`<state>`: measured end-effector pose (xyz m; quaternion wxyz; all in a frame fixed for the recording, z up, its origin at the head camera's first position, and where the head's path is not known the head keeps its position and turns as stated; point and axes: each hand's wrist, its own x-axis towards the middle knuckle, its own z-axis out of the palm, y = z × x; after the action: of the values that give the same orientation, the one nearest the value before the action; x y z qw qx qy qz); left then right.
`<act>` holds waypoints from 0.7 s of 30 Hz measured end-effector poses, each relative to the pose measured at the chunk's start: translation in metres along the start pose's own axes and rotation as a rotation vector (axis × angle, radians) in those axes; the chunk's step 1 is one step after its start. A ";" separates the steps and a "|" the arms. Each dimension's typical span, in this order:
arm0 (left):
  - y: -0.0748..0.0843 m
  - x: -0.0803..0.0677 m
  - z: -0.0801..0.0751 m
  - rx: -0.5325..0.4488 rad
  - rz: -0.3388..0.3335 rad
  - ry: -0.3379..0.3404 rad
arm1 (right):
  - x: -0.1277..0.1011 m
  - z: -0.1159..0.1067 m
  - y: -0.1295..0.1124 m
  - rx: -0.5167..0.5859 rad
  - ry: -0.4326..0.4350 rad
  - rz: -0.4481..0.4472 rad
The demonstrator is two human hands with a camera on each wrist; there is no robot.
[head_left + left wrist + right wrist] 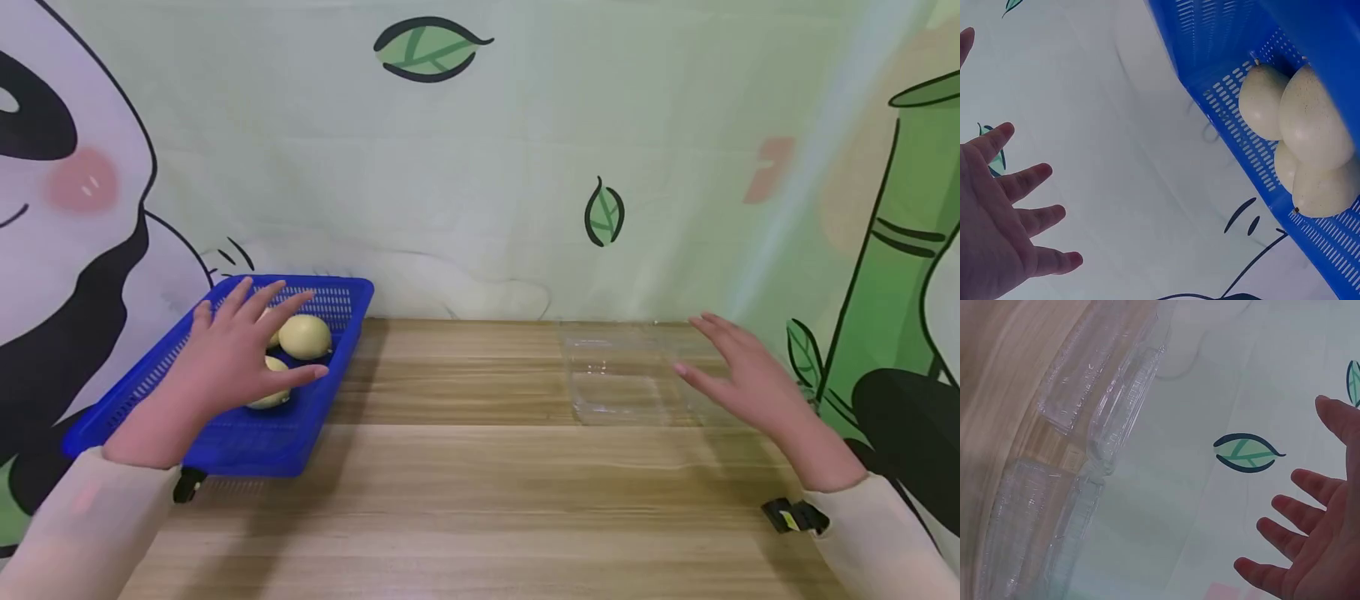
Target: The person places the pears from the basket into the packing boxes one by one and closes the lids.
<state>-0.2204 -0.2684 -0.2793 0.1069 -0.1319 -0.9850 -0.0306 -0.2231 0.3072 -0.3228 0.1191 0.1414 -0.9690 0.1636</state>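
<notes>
My left hand (232,358) is raised over a blue plastic basket (255,454), its fingers spread and nothing held. Several pale yellow, smooth fruits (306,337) with short stems lie together in the basket, partly hidden behind that hand in the head view. The left wrist view shows the fruits (1316,119) bunched against one another on the slotted floor. At the right, my right hand (750,392) hovers with straight, parted fingers, also holding nothing. Beside it sits a clear plastic box (622,396); the right wrist view shows two see-through halves of the box (1125,400) joined along a crease.
Both containers stand on a wood-grain table (480,508), near its back edge. Behind it hangs a printed cloth (480,167) with leaves, a panda and bamboo. Small black devices (795,515) sit at both wrists.
</notes>
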 end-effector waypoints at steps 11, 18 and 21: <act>0.002 -0.021 0.005 0.007 0.030 0.058 | -0.020 0.006 0.005 0.044 0.071 0.007; 0.003 -0.033 0.008 0.012 0.046 0.082 | -0.032 0.014 0.006 0.092 0.094 0.062; 0.004 -0.039 0.009 0.011 0.045 0.092 | -0.037 0.019 0.007 0.109 0.112 0.085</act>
<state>-0.1844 -0.2735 -0.2968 0.1533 -0.1517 -0.9760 -0.0290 -0.1942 0.3154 -0.3524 0.1583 0.0972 -0.9556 0.2289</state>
